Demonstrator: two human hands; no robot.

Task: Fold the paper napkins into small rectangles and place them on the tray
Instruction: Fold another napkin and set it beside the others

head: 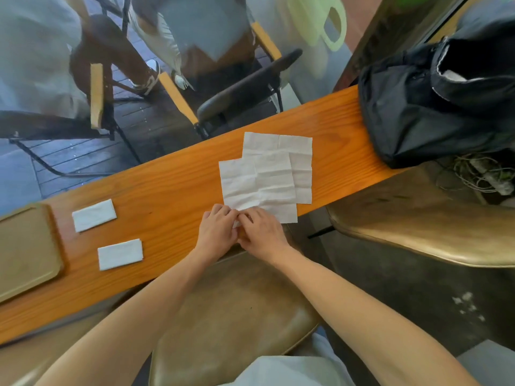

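Note:
Two unfolded white paper napkins overlap on the wooden counter (167, 188): the top napkin (259, 185) lies over a second one (295, 146) behind it. My left hand (216, 232) and my right hand (263, 232) meet at the near edge of the top napkin, fingers pinching its near left corner. Two folded napkin rectangles lie on the counter to the left, one farther (94, 215) and one nearer (120, 254). A brown tray (25, 252) sits at the far left with nothing on it.
A black bag (434, 107) rests on the counter's right end. A tan stool seat (231, 316) is under my arms and another (418, 229) stands to the right. Behind the counter is glass, with chairs and a person's legs beyond it.

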